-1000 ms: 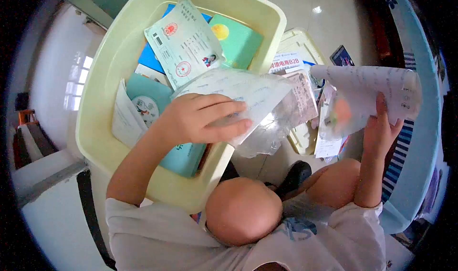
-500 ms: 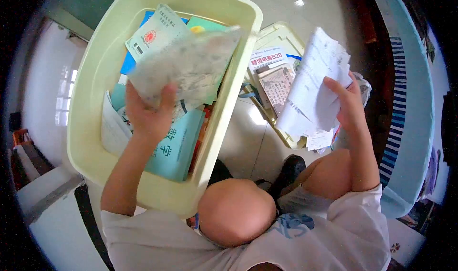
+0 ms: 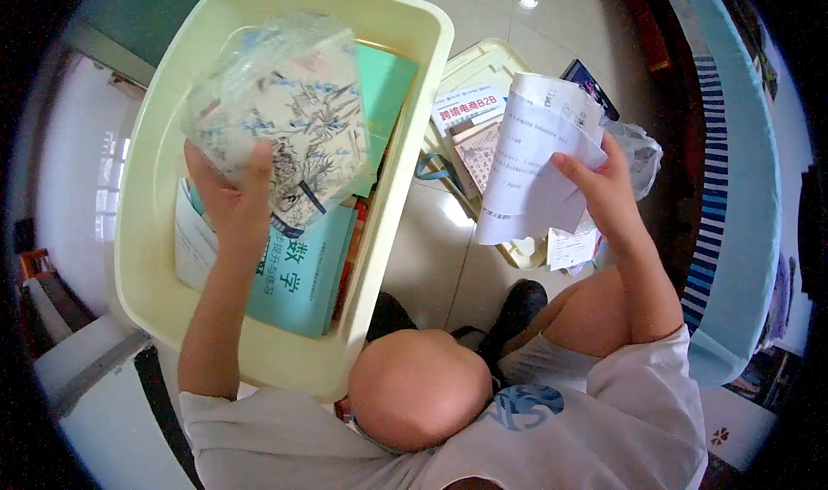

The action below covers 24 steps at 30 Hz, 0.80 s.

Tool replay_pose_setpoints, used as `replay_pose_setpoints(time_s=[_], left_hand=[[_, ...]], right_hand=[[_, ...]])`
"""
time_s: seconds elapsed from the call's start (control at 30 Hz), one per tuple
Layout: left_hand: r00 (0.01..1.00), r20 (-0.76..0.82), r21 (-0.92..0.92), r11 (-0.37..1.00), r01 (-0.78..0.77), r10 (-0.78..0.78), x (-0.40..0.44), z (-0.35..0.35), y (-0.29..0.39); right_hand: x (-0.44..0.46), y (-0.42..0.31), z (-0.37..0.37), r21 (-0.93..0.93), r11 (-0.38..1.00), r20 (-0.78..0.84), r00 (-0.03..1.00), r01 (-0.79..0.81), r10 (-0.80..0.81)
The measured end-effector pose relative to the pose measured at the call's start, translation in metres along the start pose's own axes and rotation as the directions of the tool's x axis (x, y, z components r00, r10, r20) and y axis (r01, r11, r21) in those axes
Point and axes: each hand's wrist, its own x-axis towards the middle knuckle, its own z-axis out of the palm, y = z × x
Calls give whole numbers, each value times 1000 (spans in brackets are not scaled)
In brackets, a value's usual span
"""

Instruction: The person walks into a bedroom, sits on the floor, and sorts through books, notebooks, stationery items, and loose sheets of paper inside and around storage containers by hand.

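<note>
Over the pale yellow tub [image 3: 129, 223], my left hand [image 3: 231, 198] grips a flat packet with ink-style leaf drawings [image 3: 315, 123]. Clear crinkled plastic [image 3: 226, 84] covers its far left part; what it contains I cannot make out. Beneath it in the tub lie a teal book [image 3: 297, 279] with large Chinese characters, a green folder [image 3: 386, 89] and white papers [image 3: 194, 240] at the left. On the right, my right hand [image 3: 599, 179] pinches a folded sheaf of printed white papers [image 3: 535, 145], thumb on top, held above the tub's lid.
The lid [image 3: 470, 59] lies on the tiled floor [image 3: 431, 261], bearing a B2B book [image 3: 466, 102], a brown printed booklet [image 3: 474, 153] and small slips [image 3: 571, 248]. Beside it are a clear plastic bag [image 3: 640, 158] and a dark book [image 3: 591, 84]. My knee [image 3: 421, 391] is close to the tub.
My left hand has turned the plastic-covered packet so its drawn face shows, moving slightly left. The papers in my right hand have come left and down, turned to show more print.
</note>
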Motion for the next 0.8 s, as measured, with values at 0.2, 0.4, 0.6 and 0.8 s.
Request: replay_pose_setpoints(time_s=[0.2, 0.4, 0.6, 0.8], left_hand=[[986, 144, 23, 996, 86, -88, -7, 4, 5], [946, 282, 245, 942, -230, 158, -16, -3, -3], [649, 641, -28, 857, -515, 411, -11, 1, 13], [837, 460, 105, 918, -382, 296, -9, -1, 28]], right_hand=[[-1, -2, 3, -35, 999, 28, 1000, 12, -11], [3, 3, 1, -170, 985, -16, 1000, -23, 21], [1, 6, 2, -163, 987, 76, 997, -2, 15], [-2, 2, 0, -264, 959, 96, 986, -104, 134]])
